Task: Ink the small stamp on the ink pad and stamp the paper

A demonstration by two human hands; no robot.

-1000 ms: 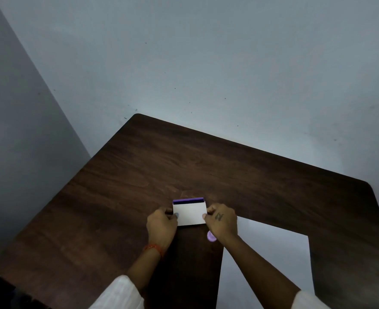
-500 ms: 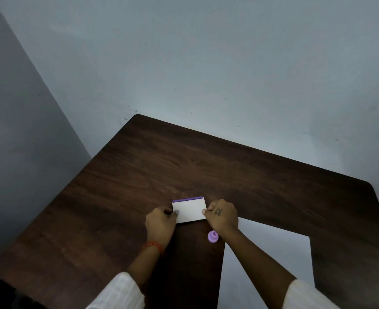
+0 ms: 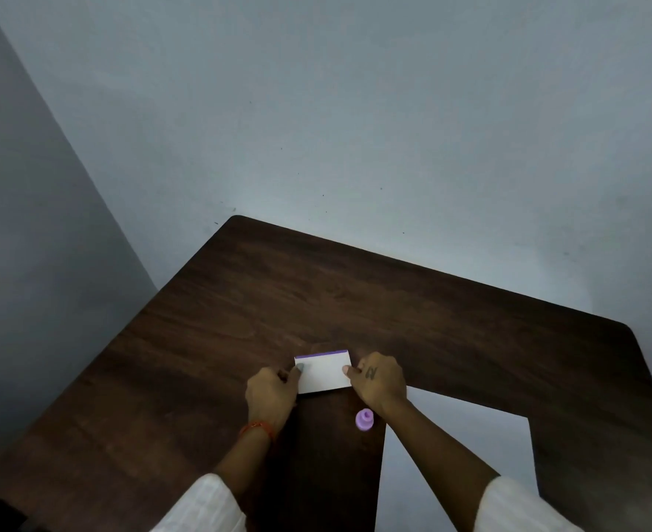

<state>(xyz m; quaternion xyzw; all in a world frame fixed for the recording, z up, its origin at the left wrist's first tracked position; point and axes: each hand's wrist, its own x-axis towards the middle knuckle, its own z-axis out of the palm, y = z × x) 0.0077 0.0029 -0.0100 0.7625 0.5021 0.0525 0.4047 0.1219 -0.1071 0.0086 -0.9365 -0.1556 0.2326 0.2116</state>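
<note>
A white ink pad case (image 3: 323,372) with a purple back edge lies on the dark wooden table (image 3: 393,309). My left hand (image 3: 272,393) grips its left side, thumb on the lid. My right hand (image 3: 378,380) pinches its right side. The lid looks nearly flat, with only a thin purple strip showing at the rear. A small lilac stamp (image 3: 365,420) stands on the table just below my right hand, untouched. A white sheet of paper (image 3: 454,462) lies to the right, under my right forearm.
The table fills a corner, with grey walls (image 3: 355,128) close behind and to the left. Its right edge curves down at the far right. White sleeves cover both forearms near the bottom of the view.
The raised lid of the ink pad case has come down, so the dark purple band at its back has shrunk to a thin strip. Both hands stay on the case.
</note>
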